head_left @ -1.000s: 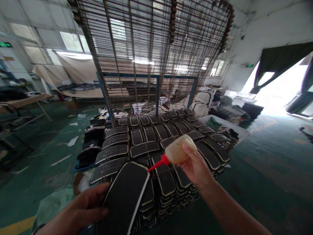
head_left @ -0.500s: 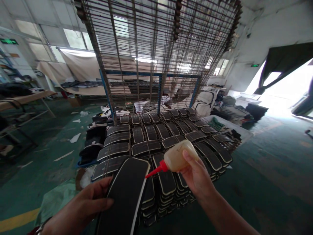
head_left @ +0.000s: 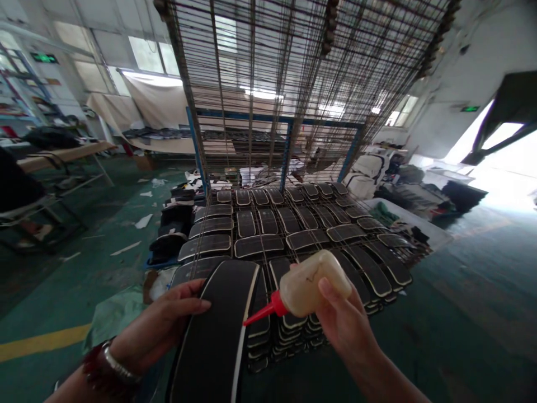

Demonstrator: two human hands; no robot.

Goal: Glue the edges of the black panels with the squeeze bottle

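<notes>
My left hand [head_left: 176, 308] pinches the left edge of a long black padded panel [head_left: 218, 324] with rounded corners, thumb on top and fingers beneath. Along its right edge runs a pale strip, whiter in the lower part. My right hand [head_left: 344, 313] grips a squeeze glue bottle [head_left: 310, 282], cloudy and yellowish, tilted with its red nozzle [head_left: 262, 313] pointing left and down. The nozzle tip touches or nearly touches the panel's right edge. Behind, many similar black panels [head_left: 260, 246] with pale rims lie in rows on wire racks.
Raised wire racks [head_left: 260, 67] on a blue frame [head_left: 289, 151] stand over the panels. To the right is a white bin [head_left: 436, 232] with cloth. Dark stacked pieces [head_left: 170, 229] and a green sheet [head_left: 113, 313] lie left; a work table [head_left: 62, 157] stands farther off.
The nozzle tip has slid down along the panel's right edge toward me. My left hand holds the panel a little higher up, and the view has shifted left.
</notes>
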